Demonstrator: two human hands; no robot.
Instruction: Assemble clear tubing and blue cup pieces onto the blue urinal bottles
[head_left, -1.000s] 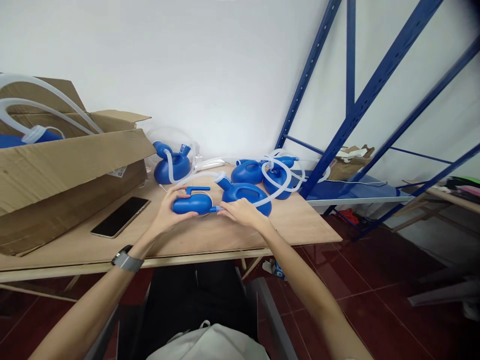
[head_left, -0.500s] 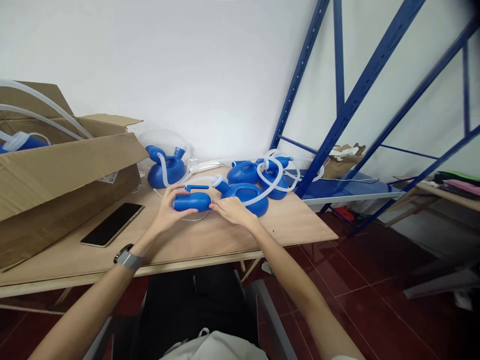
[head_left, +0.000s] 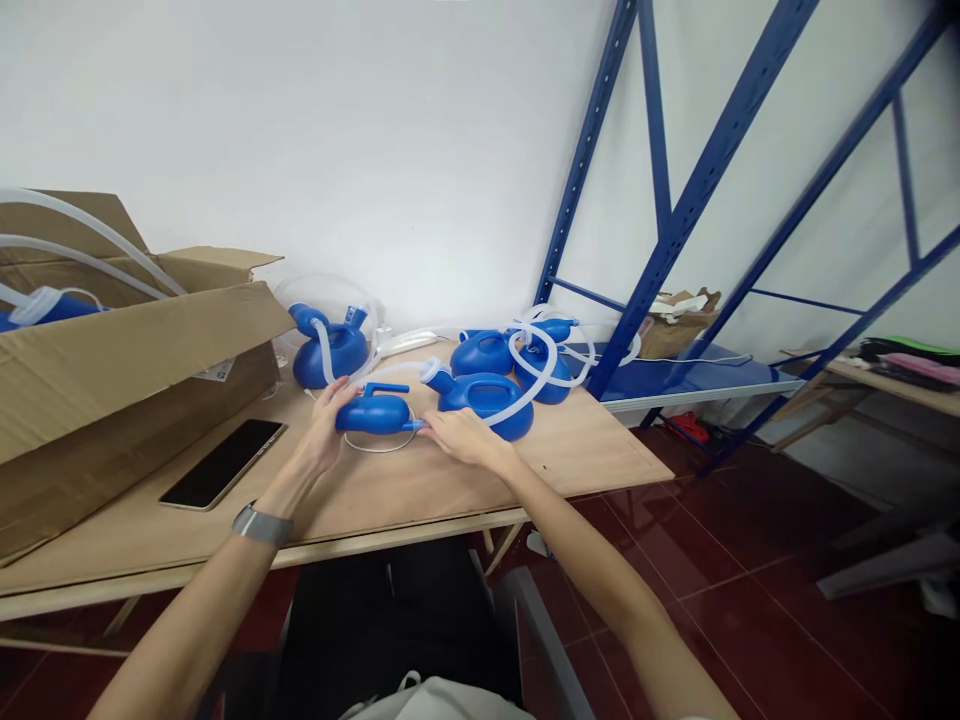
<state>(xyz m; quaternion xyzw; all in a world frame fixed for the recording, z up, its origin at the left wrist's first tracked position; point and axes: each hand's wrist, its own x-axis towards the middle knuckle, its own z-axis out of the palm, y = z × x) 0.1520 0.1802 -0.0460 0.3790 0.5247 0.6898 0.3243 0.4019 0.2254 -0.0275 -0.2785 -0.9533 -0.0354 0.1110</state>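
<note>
My left hand (head_left: 324, 433) grips the left end of a small blue plastic bottle (head_left: 373, 413) with a thin handle on top, lying on the wooden table (head_left: 390, 490). At the bottle's right tip my right hand (head_left: 459, 436) pinches its narrow nozzle, where a clear thin tube loops under it. Just behind my right hand lies a larger blue jug (head_left: 484, 395) with a white hose (head_left: 525, 385) wrapped over it.
Two more blue jugs (head_left: 517, 355) with hoses lie behind, another blue jug (head_left: 330, 345) stands back left. An open cardboard box (head_left: 120, 370) holding hoses fills the left. A black phone (head_left: 223, 463) lies by it. Blue shelving frames (head_left: 667, 240) stand at the right.
The bottle has slid a little left and lies flatter on the table, with my left hand moved to its end. The view has shifted slightly.
</note>
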